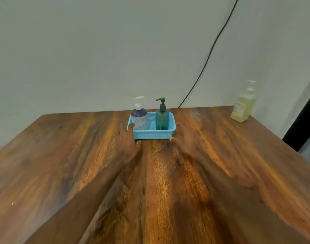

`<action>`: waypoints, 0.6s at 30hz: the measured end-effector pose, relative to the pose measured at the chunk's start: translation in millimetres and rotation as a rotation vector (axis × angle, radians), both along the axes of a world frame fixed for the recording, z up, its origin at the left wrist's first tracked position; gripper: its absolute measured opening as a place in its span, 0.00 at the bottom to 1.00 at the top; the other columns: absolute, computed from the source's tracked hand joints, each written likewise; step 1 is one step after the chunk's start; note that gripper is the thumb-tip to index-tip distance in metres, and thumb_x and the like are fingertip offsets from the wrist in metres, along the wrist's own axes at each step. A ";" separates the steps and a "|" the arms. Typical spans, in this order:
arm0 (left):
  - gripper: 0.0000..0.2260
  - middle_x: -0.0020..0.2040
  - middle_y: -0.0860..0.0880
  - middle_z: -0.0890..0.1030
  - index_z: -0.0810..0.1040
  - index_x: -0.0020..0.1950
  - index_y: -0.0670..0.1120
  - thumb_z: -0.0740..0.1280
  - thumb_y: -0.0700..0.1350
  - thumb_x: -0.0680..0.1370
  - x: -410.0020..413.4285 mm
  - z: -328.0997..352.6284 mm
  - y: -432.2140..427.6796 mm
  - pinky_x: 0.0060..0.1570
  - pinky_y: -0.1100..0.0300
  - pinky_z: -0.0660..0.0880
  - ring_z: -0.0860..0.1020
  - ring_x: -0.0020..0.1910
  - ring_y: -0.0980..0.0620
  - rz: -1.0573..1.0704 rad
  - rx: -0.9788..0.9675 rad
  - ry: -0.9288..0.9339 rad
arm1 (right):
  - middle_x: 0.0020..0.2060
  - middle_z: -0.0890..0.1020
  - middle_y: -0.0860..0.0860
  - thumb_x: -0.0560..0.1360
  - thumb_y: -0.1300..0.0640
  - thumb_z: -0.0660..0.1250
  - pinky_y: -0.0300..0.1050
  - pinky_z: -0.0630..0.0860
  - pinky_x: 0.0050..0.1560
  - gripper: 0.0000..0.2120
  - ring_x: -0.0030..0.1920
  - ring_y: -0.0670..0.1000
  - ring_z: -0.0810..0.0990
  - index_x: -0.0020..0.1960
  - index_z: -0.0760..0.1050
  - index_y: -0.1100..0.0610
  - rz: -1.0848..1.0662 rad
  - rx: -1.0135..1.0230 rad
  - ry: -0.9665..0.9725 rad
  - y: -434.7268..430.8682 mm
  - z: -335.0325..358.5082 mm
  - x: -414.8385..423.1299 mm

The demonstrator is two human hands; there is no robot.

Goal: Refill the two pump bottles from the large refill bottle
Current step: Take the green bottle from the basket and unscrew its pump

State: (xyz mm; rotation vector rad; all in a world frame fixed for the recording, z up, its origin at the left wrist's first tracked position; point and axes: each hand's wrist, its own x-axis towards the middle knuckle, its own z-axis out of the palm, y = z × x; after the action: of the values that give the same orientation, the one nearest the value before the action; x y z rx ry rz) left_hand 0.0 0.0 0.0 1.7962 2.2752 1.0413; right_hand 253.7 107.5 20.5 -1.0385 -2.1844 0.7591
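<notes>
Pump bottles, one white-and-purple floral (139, 118) and one translucent teal (162, 118), stood upright in a blue plastic mesh basket (153, 134); the left hand (127, 138) and right hand (184, 138), both spread wide and empty, flanked it on the wooden table (62, 155).

Both open hands reach a blue basket (151, 133): left hand (127, 138) touches its left end, right hand (183, 140) its right. Inside stand two pump bottles.

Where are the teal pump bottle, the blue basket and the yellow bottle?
teal pump bottle (162, 120), head view, middle of its body.
blue basket (151, 135), head view, front wall.
yellow bottle (243, 107), head view, middle of its body.
</notes>
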 end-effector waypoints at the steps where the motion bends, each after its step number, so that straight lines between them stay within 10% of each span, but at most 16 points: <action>1: 0.33 0.77 0.46 0.69 0.62 0.79 0.54 0.61 0.63 0.76 -8.5 -4.8 9.0 0.75 0.42 0.68 0.67 0.77 0.43 -0.003 0.004 0.002 | 0.61 0.76 0.41 0.79 0.51 0.69 0.37 0.73 0.65 0.17 0.59 0.41 0.76 0.68 0.74 0.49 0.021 -0.003 0.099 4.3 1.6 -3.6; 6: 0.15 0.64 0.44 0.82 0.78 0.66 0.44 0.70 0.48 0.82 -3.2 20.7 14.7 0.52 0.66 0.71 0.81 0.60 0.47 0.087 -0.090 0.005 | 0.57 0.80 0.45 0.78 0.51 0.71 0.35 0.77 0.54 0.15 0.56 0.44 0.78 0.63 0.79 0.54 -0.107 0.029 -0.052 16.9 -5.8 -25.7; 18: 0.16 0.63 0.45 0.82 0.80 0.65 0.46 0.73 0.48 0.79 7.6 32.7 -27.0 0.56 0.56 0.82 0.82 0.60 0.49 0.050 0.053 -0.078 | 0.52 0.81 0.48 0.80 0.53 0.69 0.28 0.76 0.41 0.08 0.52 0.44 0.79 0.57 0.80 0.54 -0.095 0.099 0.001 -9.7 9.5 -11.5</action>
State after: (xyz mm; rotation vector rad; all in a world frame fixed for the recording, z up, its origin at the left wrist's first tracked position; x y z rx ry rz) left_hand 7.6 -27.0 32.7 1.6935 2.2787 1.1687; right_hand 242.2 97.8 30.0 -1.0824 -2.1325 0.6030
